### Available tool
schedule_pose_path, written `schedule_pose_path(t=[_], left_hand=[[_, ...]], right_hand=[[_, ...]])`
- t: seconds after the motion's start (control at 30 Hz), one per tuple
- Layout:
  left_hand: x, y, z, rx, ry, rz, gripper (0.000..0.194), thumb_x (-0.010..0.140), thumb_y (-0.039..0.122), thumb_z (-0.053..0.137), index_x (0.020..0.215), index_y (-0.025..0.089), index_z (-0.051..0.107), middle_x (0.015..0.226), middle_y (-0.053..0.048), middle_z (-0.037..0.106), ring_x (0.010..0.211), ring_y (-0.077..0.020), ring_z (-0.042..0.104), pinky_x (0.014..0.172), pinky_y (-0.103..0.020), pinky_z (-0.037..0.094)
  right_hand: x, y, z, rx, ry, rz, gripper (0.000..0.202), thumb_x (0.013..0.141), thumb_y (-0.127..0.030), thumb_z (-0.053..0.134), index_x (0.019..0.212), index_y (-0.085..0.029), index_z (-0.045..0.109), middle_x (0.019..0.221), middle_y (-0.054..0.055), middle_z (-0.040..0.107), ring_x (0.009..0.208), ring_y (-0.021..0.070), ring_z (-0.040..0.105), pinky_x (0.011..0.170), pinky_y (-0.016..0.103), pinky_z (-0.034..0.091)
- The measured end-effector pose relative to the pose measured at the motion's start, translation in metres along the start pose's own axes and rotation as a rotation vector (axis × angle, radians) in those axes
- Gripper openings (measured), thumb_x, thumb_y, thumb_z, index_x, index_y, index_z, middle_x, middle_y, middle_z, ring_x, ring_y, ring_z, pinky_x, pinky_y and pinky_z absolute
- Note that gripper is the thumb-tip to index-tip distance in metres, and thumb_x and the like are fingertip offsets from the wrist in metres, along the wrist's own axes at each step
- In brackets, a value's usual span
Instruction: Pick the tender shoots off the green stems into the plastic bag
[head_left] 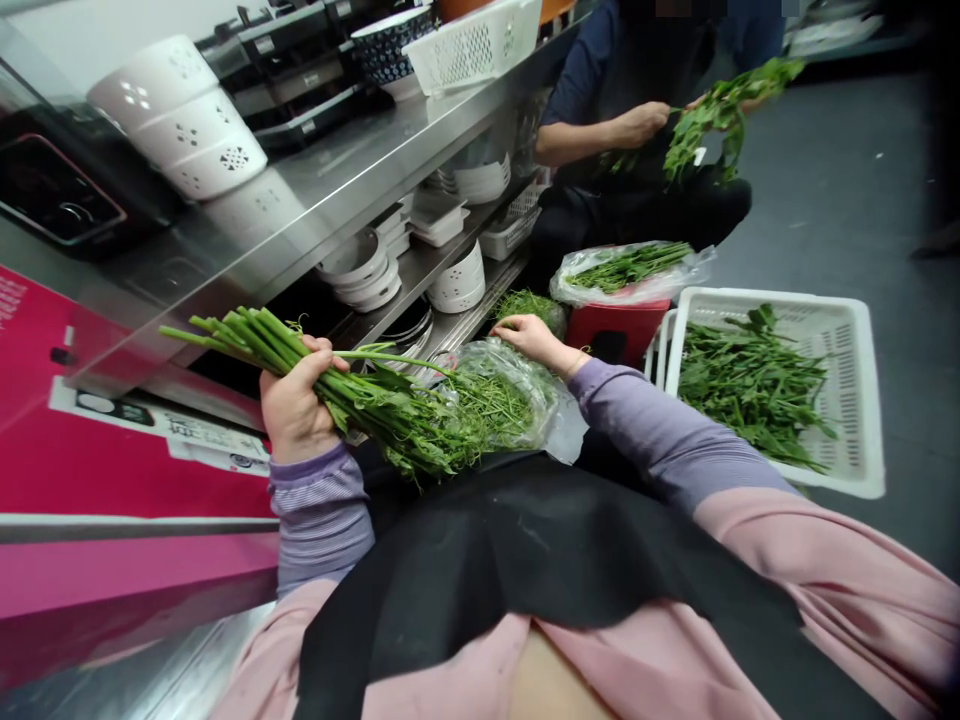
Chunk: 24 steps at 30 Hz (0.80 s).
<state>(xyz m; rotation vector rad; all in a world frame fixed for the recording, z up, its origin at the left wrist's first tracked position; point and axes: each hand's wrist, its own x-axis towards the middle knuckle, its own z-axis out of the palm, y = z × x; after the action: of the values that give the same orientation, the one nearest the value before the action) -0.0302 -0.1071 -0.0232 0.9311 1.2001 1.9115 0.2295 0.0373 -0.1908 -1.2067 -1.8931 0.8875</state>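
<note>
My left hand [300,395] is closed round a thick bunch of green shoots [390,410], with cut stems pointing left and leafy, curly-tendrilled ends hanging to the right. Below those ends lies a clear plastic bag [559,400] holding thin green trimmings [499,405]. Over the bag's far edge is my right hand [532,340], its fingers bent and pinched together. Whatever may be between those fingertips is too small to make out. Just beyond it sits another heap of fine greens [525,303], partly hidden by the hand.
A white basket [862,400] of leafy greens stands at right. Beside it, a plastic bag of stems [630,270] rests on a red container [619,330]. Opposite, a co-worker's hand [641,125] holds leafy shoots [709,125]. A steel shelf [360,190] with stacked dishes runs along the left.
</note>
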Motion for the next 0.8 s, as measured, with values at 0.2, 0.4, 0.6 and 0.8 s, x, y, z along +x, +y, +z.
schedule_pose_path(t=[0.2,0.4,0.6,0.8], left_hand=[[0.005,-0.007,0.001,-0.021,0.0,-0.035,0.025,0.047,0.006,0.068,0.067,0.013,0.056,0.061,0.003,0.059,0.047,-0.0115,0.057,0.044,-0.022,0.046],[0.006,-0.004,0.006,-0.016,0.063,-0.122,0.024,0.051,0.004,0.064,0.069,0.014,0.053,0.058,0.004,0.058,0.045,-0.0112,0.056,0.043,-0.023,0.046],[0.0,-0.002,0.015,-0.013,0.08,-0.189,0.019,0.06,0.001,0.06,0.07,0.015,0.053,0.059,0.004,0.056,0.046,-0.009,0.054,0.044,-0.021,0.046],[0.0,-0.01,0.012,0.046,0.073,-0.189,0.017,0.058,0.004,0.062,0.068,0.016,0.054,0.058,0.003,0.055,0.047,-0.0105,0.055,0.043,-0.021,0.046]], right_hand=[[-0.023,-0.05,-0.018,0.096,-0.241,-0.242,0.027,0.075,-0.035,0.062,0.083,-0.011,0.071,0.071,0.002,0.065,0.065,0.0107,0.054,0.066,0.023,0.039],[-0.051,-0.034,-0.001,0.156,-0.183,-0.19,0.032,0.07,-0.042,0.068,0.08,-0.013,0.064,0.064,-0.003,0.052,0.059,0.0084,0.041,0.059,0.022,0.033],[-0.063,-0.027,0.029,0.053,-0.025,-0.13,0.024,0.07,-0.034,0.069,0.085,-0.015,0.066,0.06,-0.004,0.048,0.056,0.0083,0.037,0.057,0.023,0.028],[-0.06,-0.037,0.04,0.355,0.117,-0.062,0.028,0.074,-0.042,0.061,0.079,-0.014,0.061,0.065,-0.002,0.05,0.061,0.0102,0.04,0.059,0.024,0.032]])
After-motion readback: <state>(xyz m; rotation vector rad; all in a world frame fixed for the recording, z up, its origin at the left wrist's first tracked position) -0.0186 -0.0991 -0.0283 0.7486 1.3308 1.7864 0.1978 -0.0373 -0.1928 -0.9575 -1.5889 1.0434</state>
